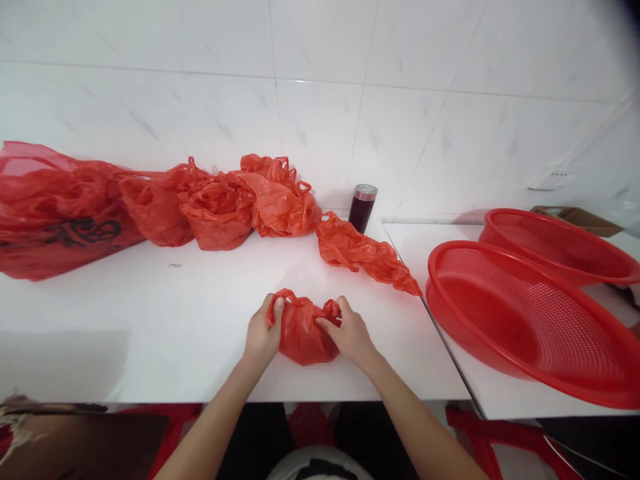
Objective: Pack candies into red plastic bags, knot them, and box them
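Note:
A filled red plastic bag (306,333) sits on the white table near its front edge, its contents hidden. At its left side, my left hand (264,328) pinches the gathered rim between thumb and fingers. Opposite it, my right hand (347,327) grips the bag's bunched right rim the same way. Just beyond lies a crumpled, flatter red plastic bag (365,252), stretching toward the seam between the tables.
Along the wall stand several filled red bags (220,213), with a larger black-printed bag (65,220) at far left. A dark tumbler (362,208) stands behind. Red baskets (475,320) occupy the right table, near a cardboard box (575,219). Red stools (493,433) are below.

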The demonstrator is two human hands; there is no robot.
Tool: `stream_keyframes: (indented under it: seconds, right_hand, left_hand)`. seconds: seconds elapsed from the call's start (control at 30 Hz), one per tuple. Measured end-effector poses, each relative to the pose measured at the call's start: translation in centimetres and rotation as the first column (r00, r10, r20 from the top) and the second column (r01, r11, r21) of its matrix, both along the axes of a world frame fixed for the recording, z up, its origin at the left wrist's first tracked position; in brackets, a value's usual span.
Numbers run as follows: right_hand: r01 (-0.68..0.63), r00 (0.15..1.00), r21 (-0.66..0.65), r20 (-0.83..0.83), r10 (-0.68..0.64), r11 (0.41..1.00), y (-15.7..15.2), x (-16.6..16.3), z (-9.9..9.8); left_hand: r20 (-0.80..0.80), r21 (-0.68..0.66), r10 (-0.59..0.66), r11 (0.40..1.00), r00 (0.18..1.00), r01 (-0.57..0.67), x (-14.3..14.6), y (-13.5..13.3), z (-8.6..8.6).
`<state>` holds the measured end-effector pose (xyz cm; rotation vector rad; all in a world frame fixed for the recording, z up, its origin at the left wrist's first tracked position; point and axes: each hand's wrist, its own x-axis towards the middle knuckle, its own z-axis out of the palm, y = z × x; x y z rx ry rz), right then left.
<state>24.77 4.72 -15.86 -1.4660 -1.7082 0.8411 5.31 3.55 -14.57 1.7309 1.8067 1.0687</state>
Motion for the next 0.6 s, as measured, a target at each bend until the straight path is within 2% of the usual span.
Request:
stream_keyframes:
  seconds: [0.1,0.23,0.4,0.6]
  right_hand:
    - [0.039,0.999,0.027,-0.038,-0.038,0.999,-0.2,0.4,-0.4]
    - [0.098,0.994,0.064,-0.062,-0.094,0.993,0.5,2.4,-0.1]
    - [0.121,0.977,0.096,0.163,-0.135,0.988,1.9,3.6,-1.7]
    - [0.151,0.935,0.154,0.298,-0.192,0.976,3.1,3.3,-4.2]
  left_hand:
    - [-0.088,-0.07,-0.012,0.998,0.996,0.006,0.3,1.0,-0.7]
    - [-0.221,-0.117,0.0,0.993,0.975,-0.026,-1.0,1.9,-1.4]
    - [-0.402,-0.151,-0.039,0.988,0.915,-0.024,-1.7,3.1,-2.2]
    - [-0.573,-0.088,-0.047,0.996,0.818,-0.004,-1.1,4.5,-3.5]
